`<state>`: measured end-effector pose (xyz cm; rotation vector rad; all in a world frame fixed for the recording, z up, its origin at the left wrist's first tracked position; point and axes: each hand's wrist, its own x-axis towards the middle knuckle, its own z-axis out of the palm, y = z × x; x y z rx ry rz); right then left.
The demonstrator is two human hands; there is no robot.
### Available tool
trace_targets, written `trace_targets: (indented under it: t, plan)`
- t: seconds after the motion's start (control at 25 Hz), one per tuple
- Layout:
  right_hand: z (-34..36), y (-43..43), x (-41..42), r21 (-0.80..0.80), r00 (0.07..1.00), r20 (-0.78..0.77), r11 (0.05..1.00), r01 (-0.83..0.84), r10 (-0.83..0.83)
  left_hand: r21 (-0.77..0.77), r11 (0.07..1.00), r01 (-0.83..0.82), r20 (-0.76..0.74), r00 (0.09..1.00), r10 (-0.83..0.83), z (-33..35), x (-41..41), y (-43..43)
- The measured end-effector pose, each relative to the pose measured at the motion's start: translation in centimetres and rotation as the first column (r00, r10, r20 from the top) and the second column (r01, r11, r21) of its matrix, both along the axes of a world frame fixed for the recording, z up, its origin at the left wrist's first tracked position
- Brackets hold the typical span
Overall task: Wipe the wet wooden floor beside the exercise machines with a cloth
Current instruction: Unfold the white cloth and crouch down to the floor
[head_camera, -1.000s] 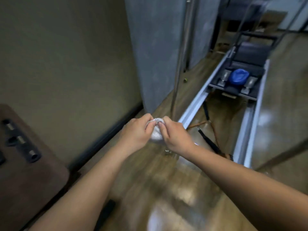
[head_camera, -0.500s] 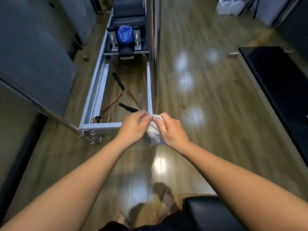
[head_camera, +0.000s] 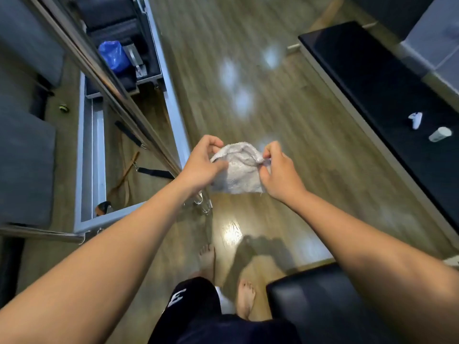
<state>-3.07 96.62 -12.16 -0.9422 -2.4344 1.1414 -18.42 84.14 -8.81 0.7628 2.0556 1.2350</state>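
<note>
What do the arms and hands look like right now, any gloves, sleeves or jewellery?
The left forearm and right forearm are uncovered, no sleeves in view. The left hand and right hand wear no gloves; no rings, watch or bands show. Below, dark legwear carries a white printed mark.

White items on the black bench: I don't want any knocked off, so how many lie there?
2. A small white gadget lies farther along the black bench; a white cylinder lies nearer, by the frame's right edge. Others may lie outside the view.
</note>
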Motion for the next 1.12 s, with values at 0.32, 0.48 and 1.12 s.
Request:
trace_targets:
  t: [0.32,0.48,1.12]
  plan:
    - [-7.9,4.1,-5.7,-0.011,0.995,0.061,0.997,-0.078,0.079,-0.025,0.981,-0.192,-0.041,0.981,0.191,-9.8,-6.0,5.5]
    - [-9.5,6.3,-9.5,-0.143,0.978,0.150,0.982,-0.122,0.143,-0.059,0.964,-0.261,-0.002,0.965,0.261,-13.6,-8.8,7.9]
    - [-38.4,18.0,-20.2,-0.308,0.781,0.298,0.830,-0.465,0.549,-0.365,0.854,-0.372,-0.054,0.924,0.379,-41.3,-14.2,13.8]
